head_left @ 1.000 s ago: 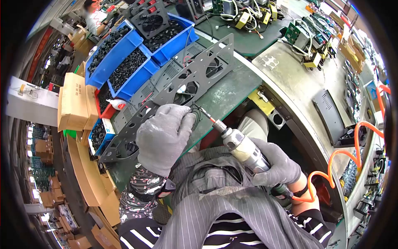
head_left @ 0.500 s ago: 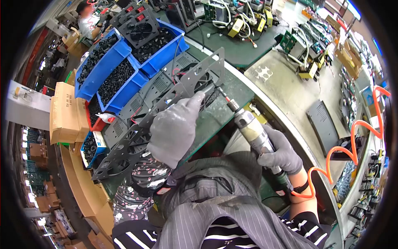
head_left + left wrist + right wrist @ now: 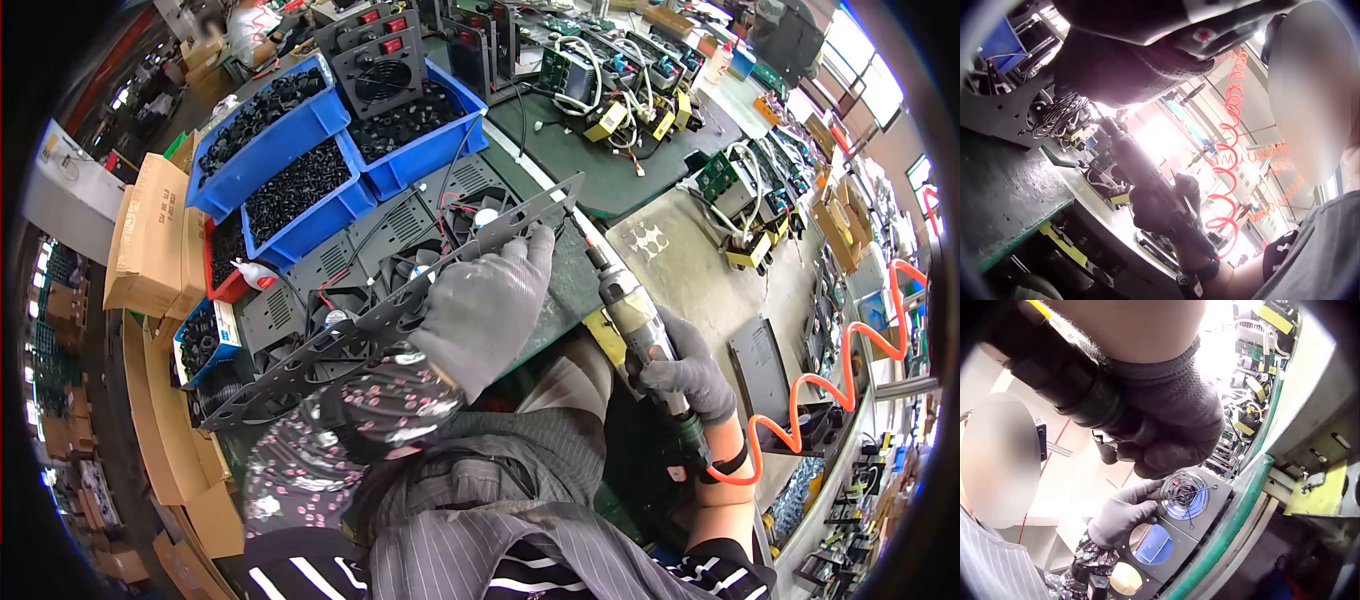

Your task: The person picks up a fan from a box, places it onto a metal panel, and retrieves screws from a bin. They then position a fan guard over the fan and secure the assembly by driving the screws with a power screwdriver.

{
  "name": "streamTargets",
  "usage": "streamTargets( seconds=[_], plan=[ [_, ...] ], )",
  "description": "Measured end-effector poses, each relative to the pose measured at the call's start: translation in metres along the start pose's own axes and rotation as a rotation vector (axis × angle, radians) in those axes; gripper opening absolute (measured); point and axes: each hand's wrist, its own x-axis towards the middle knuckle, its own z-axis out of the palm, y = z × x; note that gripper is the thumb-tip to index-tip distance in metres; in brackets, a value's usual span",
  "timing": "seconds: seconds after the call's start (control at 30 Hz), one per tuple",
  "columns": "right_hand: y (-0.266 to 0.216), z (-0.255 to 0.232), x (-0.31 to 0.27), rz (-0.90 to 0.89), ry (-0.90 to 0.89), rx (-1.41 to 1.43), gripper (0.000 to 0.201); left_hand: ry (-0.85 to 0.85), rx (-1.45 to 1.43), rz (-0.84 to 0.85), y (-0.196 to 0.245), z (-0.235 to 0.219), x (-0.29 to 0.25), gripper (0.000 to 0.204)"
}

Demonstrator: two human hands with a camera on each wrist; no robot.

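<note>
A long black panel point(image 3: 268, 398) with round openings stands on edge on the green bench. The gloved left hand point(image 3: 490, 310) is at its right end; in the right wrist view, the left hand's fingertips point(image 3: 1149, 501) pinch the edge of a black wire fan guard point(image 3: 1186, 496) lying over one opening. The guard point(image 3: 1054, 119) also shows beside the left hand point(image 3: 1122, 69) in the left wrist view. Gloved fingers of the right hand point(image 3: 692, 368) curl round a power screwdriver point(image 3: 636, 316) on an orange coiled hose. Its bit points up toward the panel's right end, contact unclear.
Blue bins point(image 3: 300, 208) of small black parts stand behind the panel, with cardboard boxes point(image 3: 155, 235) at left. Circuit assemblies point(image 3: 740, 190) and a dark tray point(image 3: 765, 370) lie at right. Another person point(image 3: 250, 35) is at the far left.
The left hand has moved right along the panel, from the middle to its right end. The right hand has carried the screwdriver rightward, and it now points more steeply upward. The head view has shifted.
</note>
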Motion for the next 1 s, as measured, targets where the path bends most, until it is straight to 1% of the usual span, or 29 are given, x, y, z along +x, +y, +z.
streamTargets(
  seconds=[0.03,0.1,0.17,0.23,0.27,0.3,0.33,0.37,0.43,0.5,0.57,0.6,0.67,0.7,0.77,0.8,0.83,0.87,0.9,0.93,0.97,1.0],
  plan=[
    [0.002,0.000,0.002,0.001,-0.002,0.005,0.066,0.018,0.066,0.038,-0.002,-0.009,-0.003,0.040],
    [0.004,0.000,0.006,-0.006,-0.017,0.045,0.065,-0.060,-0.249,0.112,-0.022,-0.046,-0.017,0.033],
    [0.004,0.000,0.004,-0.014,-0.007,0.014,0.066,-0.044,-0.404,0.214,-0.056,-0.090,-0.023,0.026],
    [0.002,0.005,0.007,-0.011,-0.008,-0.012,0.067,0.113,-0.670,0.270,-0.101,-0.092,-0.012,0.020],
    [0.000,0.007,0.008,-0.020,-0.009,0.030,0.069,0.064,-0.713,0.226,-0.118,-0.092,-0.002,0.017],
    [-0.003,0.010,0.007,-0.028,-0.009,0.071,0.070,0.000,-0.825,0.172,-0.134,-0.081,0.008,0.019],
    [-0.005,0.011,0.007,-0.013,-0.004,0.084,0.075,-0.092,-0.822,0.134,-0.143,-0.071,0.020,0.020],
    [-0.005,0.012,0.007,-0.016,-0.005,0.081,0.075,-0.180,-0.820,0.100,-0.151,-0.059,0.030,0.022],
    [-0.003,0.012,0.008,0.016,0.009,0.097,0.077,-0.195,-0.769,0.202,-0.151,-0.018,0.043,0.026],
    [-0.006,0.013,0.010,0.055,0.009,0.095,0.079,-0.345,-0.734,0.222,-0.138,0.009,0.059,0.031],
    [-0.007,0.016,0.004,0.071,0.040,0.065,0.079,-0.468,-0.712,0.213,-0.116,0.020,0.070,0.037],
    [-0.008,0.015,0.004,0.098,0.050,0.086,0.079,-0.463,-0.734,0.211,-0.106,0.030,0.076,0.037],
    [-0.007,0.016,0.009,0.135,0.059,0.088,0.081,-0.552,-0.696,0.249,-0.092,0.049,0.087,0.046],
    [-0.006,0.016,0.008,0.158,0.062,0.107,0.082,-0.550,-0.712,0.246,-0.084,0.049,0.091,0.046],
    [-0.001,0.015,0.008,0.164,0.069,0.107,0.084,-0.711,-0.505,0.281,-0.075,0.044,0.095,0.052],
    [-0.002,0.016,0.008,0.167,0.063,0.118,0.085,-0.653,-0.434,0.346,-0.072,0.055,0.094,0.053],
    [-0.002,0.017,0.009,0.170,0.056,0.128,0.086,-0.657,-0.442,0.344,-0.069,0.064,0.094,0.053],
    [0.000,0.014,0.008,0.166,0.051,0.131,0.087,-0.636,-0.387,0.376,-0.063,0.070,0.095,0.052],
    [0.000,0.014,0.008,0.171,0.050,0.132,0.087,-0.616,-0.326,0.409,-0.060,0.070,0.096,0.052],
    [-0.001,0.014,0.008,0.168,0.048,0.137,0.088,-0.635,-0.287,0.423,-0.056,0.068,0.095,0.053],
    [-0.001,0.013,0.007,0.165,0.046,0.142,0.090,-0.639,-0.290,0.424,-0.057,0.066,0.096,0.053],
    [0.001,0.013,0.007,0.169,0.047,0.145,0.090,-0.684,-0.365,0.361,-0.059,0.062,0.099,0.055]
  ],
)
